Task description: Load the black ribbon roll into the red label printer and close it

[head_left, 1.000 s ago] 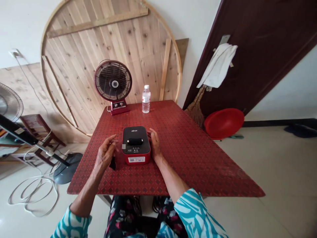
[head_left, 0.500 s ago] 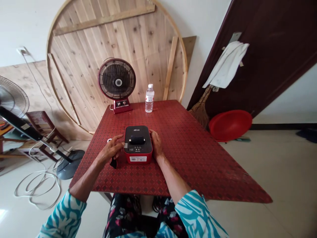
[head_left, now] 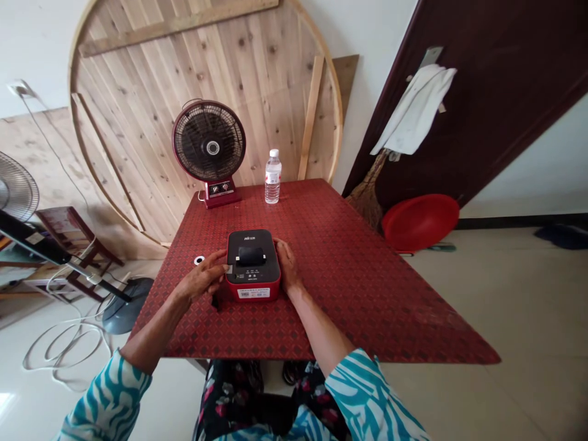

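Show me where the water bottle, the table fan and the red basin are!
Water bottle (head_left: 272,177): head view, on the label.
Table fan (head_left: 209,141): head view, on the round grille.
Red plastic basin (head_left: 420,222): head view, on its middle.

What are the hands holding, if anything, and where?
The left hand touches the left side of the red-and-black boxy device, the right hand its right side; whether they grip it cannot be told.

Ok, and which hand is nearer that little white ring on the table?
Left. The left hand lies just right of the white ring, not touching it, fingertips against the black-and-red device. The right hand is farther away, on the device's far side from the ring.
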Available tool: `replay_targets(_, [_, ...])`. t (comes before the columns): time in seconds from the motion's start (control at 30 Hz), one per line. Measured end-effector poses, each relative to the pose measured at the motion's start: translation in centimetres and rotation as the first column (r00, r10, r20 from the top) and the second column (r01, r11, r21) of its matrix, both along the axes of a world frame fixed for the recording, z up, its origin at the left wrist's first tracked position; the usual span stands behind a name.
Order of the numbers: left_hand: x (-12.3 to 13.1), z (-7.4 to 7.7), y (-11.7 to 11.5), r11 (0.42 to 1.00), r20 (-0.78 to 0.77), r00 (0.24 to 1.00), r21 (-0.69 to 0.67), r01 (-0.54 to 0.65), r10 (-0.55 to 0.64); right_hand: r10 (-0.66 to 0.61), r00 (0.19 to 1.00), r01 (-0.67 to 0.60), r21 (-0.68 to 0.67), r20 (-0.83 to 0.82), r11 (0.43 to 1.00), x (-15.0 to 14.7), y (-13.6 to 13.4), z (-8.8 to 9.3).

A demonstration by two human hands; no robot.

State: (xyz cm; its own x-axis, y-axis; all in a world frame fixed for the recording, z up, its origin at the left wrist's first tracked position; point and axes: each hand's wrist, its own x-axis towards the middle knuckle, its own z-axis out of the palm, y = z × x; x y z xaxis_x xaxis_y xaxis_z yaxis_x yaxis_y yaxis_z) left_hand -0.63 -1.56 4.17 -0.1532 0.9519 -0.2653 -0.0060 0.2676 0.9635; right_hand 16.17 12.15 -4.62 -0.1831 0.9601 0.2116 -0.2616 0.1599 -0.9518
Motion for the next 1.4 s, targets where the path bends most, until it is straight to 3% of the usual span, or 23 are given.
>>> replay_targets(0.57, [-0.2, 0.3, 0.0, 1.000, -0.054, 0.998, -0.013, 0.022, -0.023, -0.064, 0.997, 0.065, 0.027, -0.044, 0.998, -0.1, -0.4, -0.4])
replay_targets(0.87, [-0.1, 0.8, -0.3, 1.000, -0.101, 0.995, -0.021, 0.009, -0.011, -0.054, 0.998, 0.053, 0.055, 0.016, 0.997, 0.0, -0.5, -0.2])
replay_targets(0.97, [-1.3, 0.9, 0.1, 0.998, -0.179, 0.984, 0.065, 0.000, 0.011, -0.046, 0.998, 0.044, 0.065, 0.040, 0.997, 0.0, -0.5, 0.0])
replay_targets(1.07, [-2.6, 0.9, 2.0, 0.977, -0.393, 0.912, 0.212, -0.039, 0.121, -0.047, 0.998, 0.045, 0.050, 0.045, 0.998, -0.1, -0.3, 0.0])
replay_targets(1.13, [-3.0, 1.0, 3.9, 0.958, -0.582, 0.799, 0.285, 0.027, 0.150, -0.042, 0.998, 0.040, 0.043, 0.041, 0.998, -0.2, -0.1, -0.1])
replay_targets(1.27, [-2.2, 1.2, 6.8, 0.888, -0.824, 0.553, 0.339, 0.311, 0.121, -0.032, 0.999, 0.030, 0.045, 0.035, 0.999, -0.3, 0.2, -0.3])
replay_targets(1.33, [-1.5, 1.4, 7.1, 0.848, -0.833, 0.551, 0.333, 0.413, 0.059, -0.025, 0.999, 0.024, 0.045, 0.031, 0.999, -0.3, 0.2, -0.3])
replay_targets(1.4, [-1.0, 1.5, 6.7, 0.842, -0.766, 0.641, 0.312, 0.440, -0.051, -0.012, 1.000, 0.011, 0.051, 0.026, 0.999, -0.3, 0.3, -0.2])
